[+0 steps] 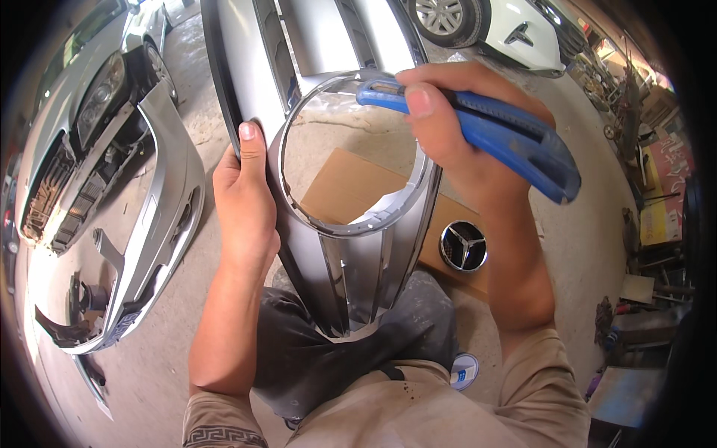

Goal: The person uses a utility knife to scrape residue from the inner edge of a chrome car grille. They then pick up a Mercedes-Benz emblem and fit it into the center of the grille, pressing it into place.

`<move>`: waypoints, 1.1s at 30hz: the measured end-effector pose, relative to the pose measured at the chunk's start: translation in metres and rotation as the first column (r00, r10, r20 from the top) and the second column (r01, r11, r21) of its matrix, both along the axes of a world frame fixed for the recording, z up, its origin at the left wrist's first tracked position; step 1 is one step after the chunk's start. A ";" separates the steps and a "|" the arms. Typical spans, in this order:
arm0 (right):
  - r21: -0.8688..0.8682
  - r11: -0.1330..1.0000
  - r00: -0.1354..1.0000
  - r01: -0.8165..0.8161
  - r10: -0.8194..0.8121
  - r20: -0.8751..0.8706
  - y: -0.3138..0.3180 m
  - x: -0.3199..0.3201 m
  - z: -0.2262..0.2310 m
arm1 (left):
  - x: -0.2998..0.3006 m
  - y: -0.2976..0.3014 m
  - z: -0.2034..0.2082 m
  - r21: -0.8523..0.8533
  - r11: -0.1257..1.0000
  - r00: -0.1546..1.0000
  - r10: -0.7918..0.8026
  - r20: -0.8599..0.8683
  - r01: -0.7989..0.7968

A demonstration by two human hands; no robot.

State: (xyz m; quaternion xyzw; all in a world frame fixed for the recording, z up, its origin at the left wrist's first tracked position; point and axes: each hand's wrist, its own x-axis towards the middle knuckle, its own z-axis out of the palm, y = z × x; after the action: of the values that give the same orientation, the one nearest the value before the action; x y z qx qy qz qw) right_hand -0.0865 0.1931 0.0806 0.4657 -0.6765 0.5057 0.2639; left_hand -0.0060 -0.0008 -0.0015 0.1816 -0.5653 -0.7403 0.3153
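Observation:
A silver and black car grille [317, 33] with chrome-edged slats stands tilted up in front of me, its lower end between my thighs. A round opening in its middle is edged by a chrome ring [340, 228], with ragged whitish bits along its lower inner edge. My left hand [250, 194] grips the grille's left side, thumb on the front. My right hand [478, 127] is closed around a blue utility knife [515, 142]. The knife's front end is over the ring's upper right edge; I cannot make out a blade or whether it touches.
Cardboard [351, 175] lies on the concrete floor, with a round black emblem [463, 246] bearing a chrome star on it. At left, a silver bumper [153, 231] rests before a car [86, 89] with its front stripped. A white car [523, 37] stands far right; clutter [646, 328] lines the right side.

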 end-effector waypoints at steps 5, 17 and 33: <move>-0.063 0.998 1.000 -0.016 0.017 0.020 0.006 -0.001 -0.004 | -0.001 -0.001 -0.003 -0.035 0.999 1.000 0.007 0.010 -0.007; -0.010 1.000 0.999 -0.009 0.010 0.031 -0.003 0.002 0.002 | -0.001 0.002 -0.006 -0.103 0.994 0.999 0.025 0.019 -0.023; 0.014 0.998 0.998 -0.060 0.060 0.001 -0.008 0.009 -0.010 | -0.002 0.002 -0.006 -0.085 0.996 1.000 0.022 0.020 -0.020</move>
State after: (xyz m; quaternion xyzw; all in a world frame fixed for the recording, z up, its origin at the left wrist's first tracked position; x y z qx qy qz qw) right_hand -0.0770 0.1850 0.0706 0.4876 -0.6660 0.5087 0.2450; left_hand -0.0080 0.0008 -0.0080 0.1818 -0.5973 -0.7105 0.3246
